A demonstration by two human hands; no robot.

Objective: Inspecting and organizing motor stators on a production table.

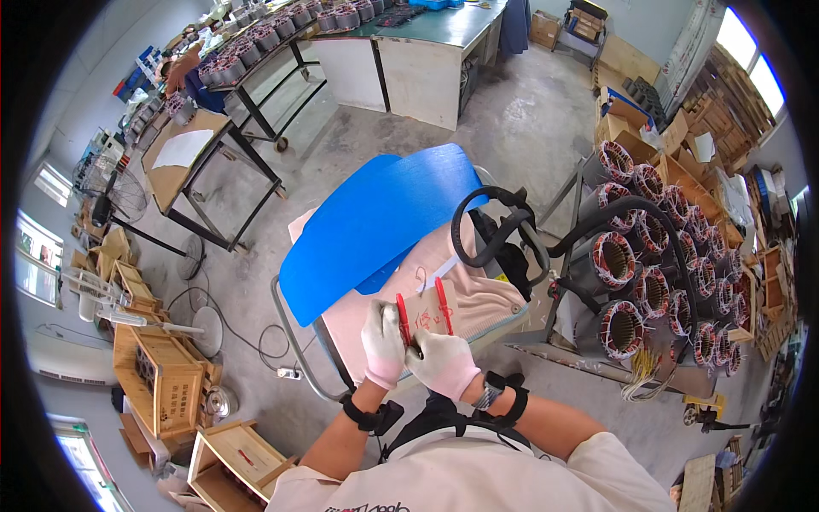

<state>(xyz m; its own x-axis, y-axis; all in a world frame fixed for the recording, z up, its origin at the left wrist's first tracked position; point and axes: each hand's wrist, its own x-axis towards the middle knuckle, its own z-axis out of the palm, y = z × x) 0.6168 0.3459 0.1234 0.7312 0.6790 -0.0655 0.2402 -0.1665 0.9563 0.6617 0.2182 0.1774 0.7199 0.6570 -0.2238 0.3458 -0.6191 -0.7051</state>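
Note:
Both my hands wear white gloves and meet over the pink cloth (345, 341). Between them is a small tan card (426, 312) with red handwriting and a red strip along each side; I cannot tell whether the strips are part of it. My left hand (383, 340) is closed at its left red strip. Lower down, the fingers of my right hand (444, 363) curl at the card's bottom edge, close to the left hand's fingertips. A curved blue sheet (367, 222) lies on the cloth just beyond, and a thick black hose (461, 230) loops to its right.
Motor stators (614, 260) with red and white windings stack on a rack at right. A wheeled table (183, 158) and a green-topped bench (435, 30) stand farther back. Wooden crates (158, 380), a pedestal fan (205, 328) and a loose cable (256, 350) are at left.

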